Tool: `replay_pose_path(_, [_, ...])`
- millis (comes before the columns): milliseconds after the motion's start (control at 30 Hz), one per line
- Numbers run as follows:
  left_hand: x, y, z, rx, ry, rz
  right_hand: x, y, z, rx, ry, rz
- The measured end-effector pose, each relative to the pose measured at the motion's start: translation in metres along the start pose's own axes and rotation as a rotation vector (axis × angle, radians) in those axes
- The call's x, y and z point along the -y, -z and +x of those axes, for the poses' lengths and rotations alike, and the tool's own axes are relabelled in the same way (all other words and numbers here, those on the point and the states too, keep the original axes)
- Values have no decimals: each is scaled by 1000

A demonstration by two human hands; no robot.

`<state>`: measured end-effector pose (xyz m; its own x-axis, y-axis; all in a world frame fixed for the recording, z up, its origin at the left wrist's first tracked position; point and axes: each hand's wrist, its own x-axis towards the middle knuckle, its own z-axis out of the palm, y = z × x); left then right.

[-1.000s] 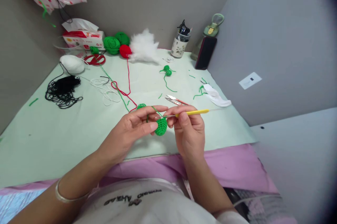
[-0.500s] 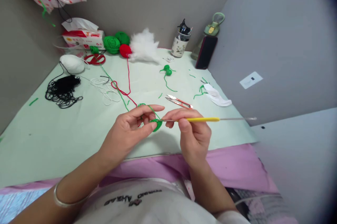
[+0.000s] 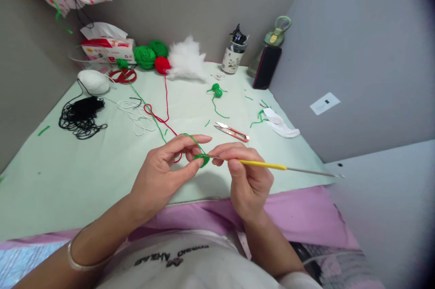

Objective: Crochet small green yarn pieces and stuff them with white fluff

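The small green crochet piece (image 3: 205,161) is sitting above the counter (image 3: 102,180), on the near side of the thread snips (image 3: 235,133) and a little to their left. It is looking light and soft, likely squashing under a firm pinch rather than slipping, so its worked edge is probably the best place for taking hold — close to the stitches but leaving the loops free. The green yarn (image 3: 198,145) is looking thin and flexible, and a hard tug could be tightening or distorting the fabric. The crochet hook (image 3: 263,164) is appearing slim and stiff, its yellow grip offering the surest hold, while its bare metal would likely be slicker. Nearer and left of the snips, the left hand (image 3: 158,173) is partly closing around the piece, its thumb and bent fingers pinching the edge while the index finger is reaching out nearly straight, with the yarn passing by it. Directly on the near side of the snips, the right hand (image 3: 249,185) is closing on the hook in a thumb-and-finger pinch, the other fingers curling in. Both forearms are angling inward from the body, the wrists hovering over the near edge — and the hook's tip is meeting the piece, its far end pointing out to the right of the snips.
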<state>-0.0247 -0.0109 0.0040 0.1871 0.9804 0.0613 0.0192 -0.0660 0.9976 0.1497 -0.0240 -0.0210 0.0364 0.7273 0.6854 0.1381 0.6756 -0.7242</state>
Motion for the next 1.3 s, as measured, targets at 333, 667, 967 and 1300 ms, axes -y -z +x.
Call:
replay_pose_path(333, [-4, -3, -4, -101, -273, 251, 8, 6, 1, 174, 215, -250])
replay_pose_path(667, [-2, -5, 0, -97, 25, 36, -10, -3, -11, 82, 312, -303])
replay_pose_path(967, [3, -12, -5, 57, 265, -483, -13, -3, -14, 33, 447, -593])
replay_pose_path(1300, [2, 7, 4, 80, 249, -426, 1, 1, 0, -137, -193, 170])
